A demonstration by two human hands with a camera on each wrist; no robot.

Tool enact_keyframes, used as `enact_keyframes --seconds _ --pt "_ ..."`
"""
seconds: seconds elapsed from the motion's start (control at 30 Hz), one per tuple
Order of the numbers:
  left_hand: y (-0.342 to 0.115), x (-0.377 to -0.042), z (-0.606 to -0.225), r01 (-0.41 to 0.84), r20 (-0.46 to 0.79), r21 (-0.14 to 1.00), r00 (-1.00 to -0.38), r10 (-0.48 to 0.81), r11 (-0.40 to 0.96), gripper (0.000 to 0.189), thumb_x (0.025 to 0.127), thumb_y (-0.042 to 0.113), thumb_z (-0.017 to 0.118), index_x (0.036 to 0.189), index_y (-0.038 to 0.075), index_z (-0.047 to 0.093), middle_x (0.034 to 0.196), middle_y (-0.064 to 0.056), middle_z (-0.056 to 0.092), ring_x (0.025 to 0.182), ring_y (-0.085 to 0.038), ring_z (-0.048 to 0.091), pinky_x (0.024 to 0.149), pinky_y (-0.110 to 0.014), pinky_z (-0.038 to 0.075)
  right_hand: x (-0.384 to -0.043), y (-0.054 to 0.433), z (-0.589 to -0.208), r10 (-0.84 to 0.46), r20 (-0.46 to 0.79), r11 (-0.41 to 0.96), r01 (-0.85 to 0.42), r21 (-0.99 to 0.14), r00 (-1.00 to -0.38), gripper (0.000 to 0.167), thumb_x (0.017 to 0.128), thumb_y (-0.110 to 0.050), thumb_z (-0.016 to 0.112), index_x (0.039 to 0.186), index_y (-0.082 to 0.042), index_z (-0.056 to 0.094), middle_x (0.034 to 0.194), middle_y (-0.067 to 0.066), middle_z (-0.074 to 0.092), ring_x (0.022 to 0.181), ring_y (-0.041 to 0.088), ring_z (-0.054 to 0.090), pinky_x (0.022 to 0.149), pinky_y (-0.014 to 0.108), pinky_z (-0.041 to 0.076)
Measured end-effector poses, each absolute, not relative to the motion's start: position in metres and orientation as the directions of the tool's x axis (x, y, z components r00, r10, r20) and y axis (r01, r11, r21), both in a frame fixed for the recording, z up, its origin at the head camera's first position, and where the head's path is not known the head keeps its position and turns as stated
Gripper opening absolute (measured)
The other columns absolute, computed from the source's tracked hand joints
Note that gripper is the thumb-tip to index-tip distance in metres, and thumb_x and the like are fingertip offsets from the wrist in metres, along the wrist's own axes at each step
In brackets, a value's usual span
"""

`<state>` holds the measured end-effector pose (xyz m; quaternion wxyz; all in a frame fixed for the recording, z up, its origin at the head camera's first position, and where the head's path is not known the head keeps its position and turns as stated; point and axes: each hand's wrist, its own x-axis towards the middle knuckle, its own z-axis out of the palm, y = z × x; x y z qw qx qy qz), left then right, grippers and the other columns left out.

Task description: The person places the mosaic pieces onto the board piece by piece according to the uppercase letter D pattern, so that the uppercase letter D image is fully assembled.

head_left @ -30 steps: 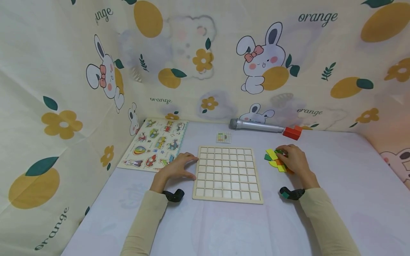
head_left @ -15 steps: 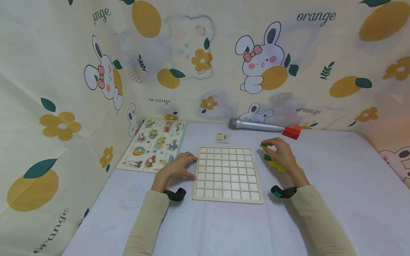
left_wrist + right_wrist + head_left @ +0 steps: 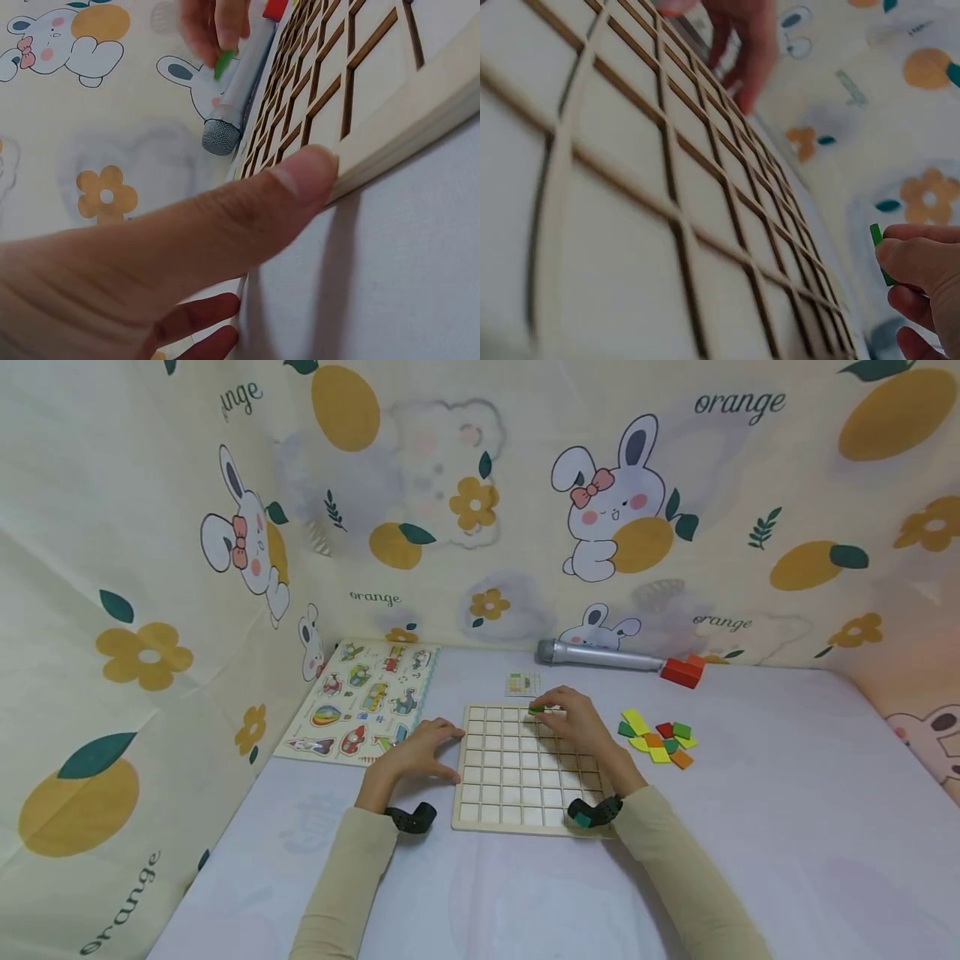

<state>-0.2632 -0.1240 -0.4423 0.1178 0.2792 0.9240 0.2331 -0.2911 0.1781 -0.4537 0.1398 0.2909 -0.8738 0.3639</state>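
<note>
A pale wooden grid board (image 3: 498, 768) with square cells lies flat on the table. My left hand (image 3: 416, 752) touches its left edge, thumb and fingertips spread along the rim; the left wrist view shows the thumb (image 3: 300, 180) against the frame. Over the board's far edge, my right hand (image 3: 581, 722) pinches a small green tile (image 3: 536, 709) between thumb and fingers. The same green tile (image 3: 880, 255) appears on edge in the right wrist view. To the board's right lies a loose pile of yellow, green, red and orange tiles (image 3: 659, 755).
A small printed pattern card (image 3: 522, 683) lies just behind the board. At the back are a silver microphone (image 3: 600, 655) and red blocks (image 3: 683, 672). A picture puzzle board (image 3: 360, 697) lies at the left. Printed cloth walls surround the table.
My right hand has lifted the green tile from the pile and carried it left over the board's far edge. The pile is now uncovered. My left hand stays at the board's left edge.
</note>
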Motion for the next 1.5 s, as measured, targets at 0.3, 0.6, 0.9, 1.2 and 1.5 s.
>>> enact_keyframes --seconds 0.3,0.6,0.9,1.2,1.5 --pt "-0.124 -0.262 -0.441 0.447 -0.090 0.508 -0.823 0.561 0.736 0.077 0.068 0.032 0.082 0.134 0.008 0.049 0.134 -0.011 0.046 0.126 -0.028 0.038 0.109 -0.042 0.030 -0.291 0.137 -0.469 -0.421 0.333 0.566 -0.531 -0.631 -0.844 0.009 0.085 -0.013 0.068 0.094 -0.012 0.072 0.098 0.000 0.064 0.094 0.018 0.058 0.082 0.035 0.052" --pt "-0.125 -0.260 -0.441 0.457 -0.084 0.511 -0.816 0.571 0.728 0.077 0.069 0.031 0.082 0.134 0.007 0.049 0.132 -0.012 0.046 0.125 -0.029 0.038 0.108 -0.043 0.031 -0.289 0.117 -0.473 -0.397 0.342 0.563 -0.520 -0.643 -0.852 0.005 0.082 -0.010 0.071 0.087 -0.011 0.073 0.094 -0.001 0.068 0.092 0.016 0.061 0.086 0.036 0.050" --pt "-0.124 -0.260 -0.441 0.443 -0.090 0.518 -0.823 0.561 0.732 0.076 0.069 0.032 0.082 0.134 0.008 0.049 0.133 -0.011 0.045 0.125 -0.029 0.038 0.107 -0.044 0.032 -0.291 0.111 -0.474 -0.356 0.354 0.583 -0.502 -0.639 -0.865 0.005 0.080 -0.012 0.073 0.085 -0.012 0.075 0.093 -0.002 0.071 0.095 0.016 0.063 0.089 0.036 0.050" --pt "-0.125 -0.260 -0.441 0.465 -0.084 0.515 -0.809 0.581 0.721 0.076 0.070 0.030 0.081 0.134 0.005 0.049 0.133 -0.013 0.046 0.125 -0.031 0.038 0.107 -0.044 0.032 -0.290 0.111 -0.476 -0.349 0.351 0.617 -0.494 -0.612 -0.869 0.006 0.080 -0.016 0.074 0.083 -0.011 0.075 0.099 0.004 0.064 0.100 0.023 0.055 0.091 0.041 0.045" --pt "-0.125 -0.259 -0.440 0.436 -0.099 0.521 -0.822 0.560 0.733 0.076 0.070 0.030 0.081 0.135 0.007 0.048 0.135 -0.013 0.044 0.127 -0.030 0.036 0.108 -0.045 0.030 -0.290 0.126 -0.467 -0.384 0.338 0.557 -0.508 -0.658 -0.859 0.014 0.085 -0.015 0.069 0.097 -0.009 0.072 0.101 0.003 0.063 0.093 0.018 0.058 0.080 0.035 0.052"
